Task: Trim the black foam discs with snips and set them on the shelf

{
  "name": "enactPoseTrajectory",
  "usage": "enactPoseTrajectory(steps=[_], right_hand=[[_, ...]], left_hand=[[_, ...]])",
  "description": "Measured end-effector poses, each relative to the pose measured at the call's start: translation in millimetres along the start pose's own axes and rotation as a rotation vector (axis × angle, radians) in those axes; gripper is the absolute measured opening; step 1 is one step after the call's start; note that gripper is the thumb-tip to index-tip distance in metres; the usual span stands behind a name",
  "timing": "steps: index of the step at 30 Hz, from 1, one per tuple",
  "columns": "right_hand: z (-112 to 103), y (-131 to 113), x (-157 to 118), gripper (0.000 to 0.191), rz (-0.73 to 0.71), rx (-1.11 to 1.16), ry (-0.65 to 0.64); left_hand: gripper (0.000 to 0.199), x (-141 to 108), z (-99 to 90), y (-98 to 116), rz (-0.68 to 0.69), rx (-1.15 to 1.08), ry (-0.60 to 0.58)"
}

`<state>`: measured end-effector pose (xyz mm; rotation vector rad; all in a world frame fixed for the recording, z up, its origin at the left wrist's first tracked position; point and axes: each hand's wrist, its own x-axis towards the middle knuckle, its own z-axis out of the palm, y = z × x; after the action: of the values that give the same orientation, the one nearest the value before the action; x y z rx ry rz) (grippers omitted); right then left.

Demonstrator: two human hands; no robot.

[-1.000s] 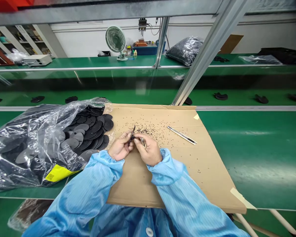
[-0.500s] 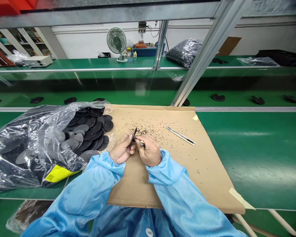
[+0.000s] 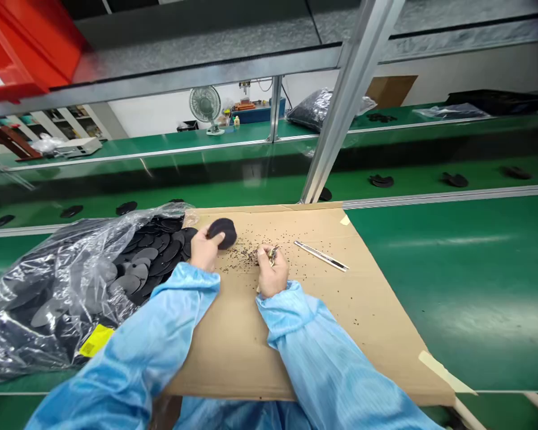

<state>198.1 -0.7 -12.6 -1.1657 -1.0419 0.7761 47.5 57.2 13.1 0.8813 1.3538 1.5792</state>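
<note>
My left hand (image 3: 205, 249) grips a round black plastic disc (image 3: 226, 233) by its near edge, its face tilted up beside the pile. Closed above the cardboard, my right hand (image 3: 273, 276) has a small metallic tool (image 3: 272, 255) between its fingers; most of it is hidden, so I cannot tell its kind. Tiny black bits (image 3: 242, 258) lie scattered beneath and between the hands. Left of my left hand, a clear plastic bag (image 3: 72, 280) spills many black discs (image 3: 161, 245). A slim silver utility knife (image 3: 321, 255) lies to the right of my right hand.
Cardboard (image 3: 233, 352) covers the green bench (image 3: 439, 269), held by tape (image 3: 446, 371). An aluminium post (image 3: 336, 113) rises behind it. Black parts (image 3: 381, 181) sit spaced along the green belt beyond. A red bin (image 3: 31, 48) is overhead at left.
My hands have moved apart: the left went left with the disc, now turned to show its face, while the right stays low with the tool. The view has tilted.
</note>
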Motion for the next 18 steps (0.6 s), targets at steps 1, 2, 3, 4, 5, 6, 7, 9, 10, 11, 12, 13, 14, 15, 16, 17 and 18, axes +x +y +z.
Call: enactPoseTrajectory(steps=[1,2,3,4,5,6,7,9,10,11,12,13,14,15,16,17,18], right_hand=[[1.1,1.3,0.3,0.026,-0.006,0.001,0.002],[2.2,2.0,0.2,0.025,-0.012,-0.002,-0.002],[3.3,2.0,-0.1,0.025,-0.016,-0.002,-0.007],[4.2,1.6,-0.2,0.025,-0.018,0.002,-0.01],[5.0,1.0,-0.2,0.024,-0.017,0.009,-0.008],[5.6,0.3,0.0,0.024,-0.014,0.014,0.0],[6.0,-0.4,0.3,0.024,-0.009,0.017,0.014],[6.8,-1.6,0.9,0.024,0.008,0.015,0.043],[7.3,-2.0,0.9,0.024,0.019,0.012,0.055],[8.0,-2.3,0.7,0.024,0.033,0.011,0.063],[8.9,-2.6,0.3,0.024,0.049,0.012,0.07],[10.1,-2.9,-0.3,0.023,0.067,0.019,0.078],[11.4,-3.3,-0.7,0.022,0.086,0.029,0.089],[12.7,-3.5,-1.1,0.021,0.106,0.044,0.11],[14.0,-3.5,-1.1,0.018,0.127,0.063,0.143],[15.3,-3.0,-0.9,0.015,0.148,0.085,0.184],[16.5,-1.7,-0.5,0.013,0.172,0.109,0.224]], left_hand=[[0.035,17.1,4.4,4.7,0.103,0.145,0.023],[0.033,34.4,9.2,10.4,0.213,0.304,0.034],[0.033,51.2,14.3,16.6,0.322,0.475,0.052],[0.034,66.7,19.8,22.6,0.419,0.634,0.067],[0.035,80.6,25.9,27.9,0.49,0.768,0.065],[0.038,92.4,33.0,31.7,0.537,0.881,0.051],[0.041,102.0,41.2,33.7,0.564,0.969,0.024],[0.045,114.5,61.8,31.8,0.58,1.077,-0.05],[0.046,117.8,74.4,28.3,0.577,1.104,-0.093],[0.045,119.6,88.6,23.5,0.566,1.115,-0.139],[0.042,120.1,104.1,18.0,0.546,1.113,-0.187],[0.038,119.8,120.8,12.1,0.516,1.103,-0.245],[0.035,119.1,138.2,6.1,0.477,1.089,-0.306],[0.032,118.4,156.1,0.1,0.438,1.077,-0.363],[0.03,118.1,174.0,-5.7,0.407,1.067,-0.412],[0.028,118.5,191.7,-11.3,0.383,1.056,-0.45],[0.027,119.8,208.8,-16.7,0.366,1.043,-0.479]])
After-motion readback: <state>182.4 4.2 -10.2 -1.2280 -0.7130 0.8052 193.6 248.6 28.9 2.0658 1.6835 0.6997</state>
